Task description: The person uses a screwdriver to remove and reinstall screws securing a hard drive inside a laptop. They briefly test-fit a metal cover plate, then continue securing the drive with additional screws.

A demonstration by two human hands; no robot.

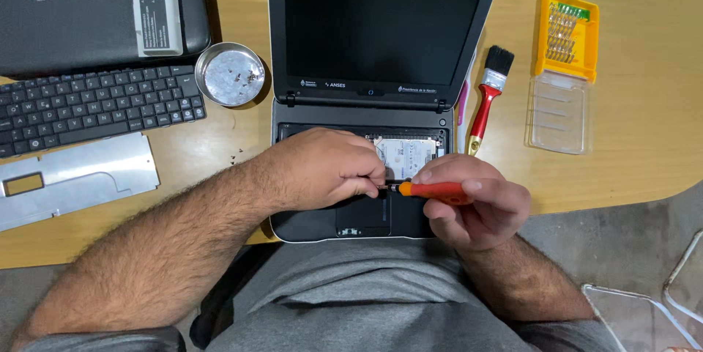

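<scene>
My right hand (476,202) is wrapped around the orange handle of a small screwdriver (432,190), thumb on top, fingers curled shut underneath. The tool lies nearly level, its dark tip pointing left. My left hand (322,169) meets that tip: fingers pinched narrow on the metal end, knuckles up, wrist coming in from the lower left.

Both hands hover over the opened base of a small dark laptop (381,103), keyboard removed. Just behind my fingers, a silver hard drive (410,154) sits in its bay, partly covered by the left hand. The touchpad (362,214) shows below my hands. Screen is dark, lid tilted back.

Left of the laptop: a round metal dish (229,73) with a few tiny screws in it, and loose screws (236,154) on the wooden table (644,154) nearby. Further left, a detached black keyboard (95,106), a grey metal plate (77,176) beneath it, a second dark laptop (95,8) closed above.

Right of the laptop: a red-handled paintbrush (489,95), then a yellow bit case (565,35) with its clear lid (558,112) open.
</scene>
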